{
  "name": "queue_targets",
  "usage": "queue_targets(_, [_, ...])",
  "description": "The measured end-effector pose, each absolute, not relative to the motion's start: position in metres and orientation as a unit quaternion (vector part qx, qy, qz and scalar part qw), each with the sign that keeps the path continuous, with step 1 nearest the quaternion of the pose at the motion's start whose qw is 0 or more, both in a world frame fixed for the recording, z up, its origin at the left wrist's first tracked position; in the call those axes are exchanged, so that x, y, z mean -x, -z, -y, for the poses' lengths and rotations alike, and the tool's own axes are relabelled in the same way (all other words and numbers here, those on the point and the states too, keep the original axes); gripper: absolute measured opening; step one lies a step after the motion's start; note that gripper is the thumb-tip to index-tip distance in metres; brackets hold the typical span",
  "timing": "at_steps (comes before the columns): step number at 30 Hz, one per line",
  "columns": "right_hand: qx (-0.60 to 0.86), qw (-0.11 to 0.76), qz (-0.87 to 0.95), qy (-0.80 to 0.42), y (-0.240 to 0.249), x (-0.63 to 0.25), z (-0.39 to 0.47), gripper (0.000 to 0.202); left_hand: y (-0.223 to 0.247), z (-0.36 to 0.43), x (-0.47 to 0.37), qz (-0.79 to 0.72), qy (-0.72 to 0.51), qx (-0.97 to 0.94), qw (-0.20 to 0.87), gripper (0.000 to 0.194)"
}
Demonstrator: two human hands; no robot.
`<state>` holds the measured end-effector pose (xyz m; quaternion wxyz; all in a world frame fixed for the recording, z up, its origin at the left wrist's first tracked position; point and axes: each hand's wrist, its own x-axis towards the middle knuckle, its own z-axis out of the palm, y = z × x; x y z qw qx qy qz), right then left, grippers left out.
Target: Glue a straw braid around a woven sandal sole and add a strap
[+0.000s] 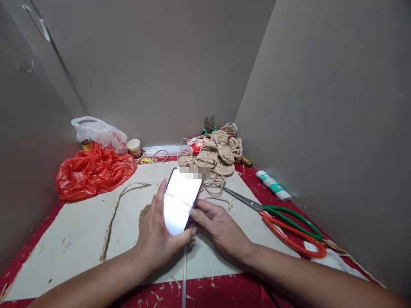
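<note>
A phone (181,201) with a bright white screen is held up over the middle of the pale board. My left hand (160,233) grips it from the left and below, with the thumb across its lower edge. At its right edge, my right hand (218,226) touches the phone with the thumb on the side of the screen and the fingers behind. A coiled piece of braided straw (144,213) shows partly behind my left hand. One loose braided cord (113,218) lies to the left on the board.
Scissors (263,208) with green and orange handles lie right. Woven straw pieces (221,149) are piled at the back. Red plastic bag (96,171), white bag (102,134) and paper cup (134,147) stand back left. A green-white roll (273,185) lies by the right wall.
</note>
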<state>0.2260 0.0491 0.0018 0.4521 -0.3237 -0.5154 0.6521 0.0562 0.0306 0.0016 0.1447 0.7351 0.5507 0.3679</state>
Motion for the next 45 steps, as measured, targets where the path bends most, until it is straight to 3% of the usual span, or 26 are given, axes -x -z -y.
queue_targets(4, [0.308, 0.455, 0.461, -0.697, 0.004, -0.229, -0.055, 0.026, -0.015, -0.027, -0.054, -0.530, -0.409, -0.698, 0.253, 0.111])
queue_targets(9, [0.291, 0.463, 0.426, -0.721, 0.006, -0.230, -0.060, 0.026, -0.028, -0.036, -0.049, -0.481, -0.515, -0.498, 0.505, 0.065])
queue_targets(11, [0.286, 0.465, 0.429, -0.720, 0.006, -0.231, -0.060, 0.026, -0.026, -0.043, -0.048, -0.473, -0.512, -0.427, 0.575, 0.055])
queue_targets(17, [0.292, 0.460, 0.468, -0.696, 0.010, -0.235, -0.062, 0.025, -0.015, -0.051, -0.053, -0.455, -0.445, -0.295, 0.713, 0.055])
queue_targets(24, [0.300, 0.465, 0.540, -0.634, 0.004, -0.236, -0.060, 0.022, -0.019, -0.047, -0.056, -0.396, -0.430, -0.269, 0.766, 0.051])
queue_targets(36, [0.266, 0.416, 0.511, -0.704, 0.004, -0.235, -0.052, 0.025, -0.019, -0.043, -0.057, -0.306, -0.367, -0.262, 0.838, 0.055])
queue_targets(45, [0.322, 0.452, 0.523, -0.646, -0.002, -0.237, -0.058, 0.027, -0.015, -0.048, -0.047, -0.290, -0.263, -0.293, 0.872, 0.071])
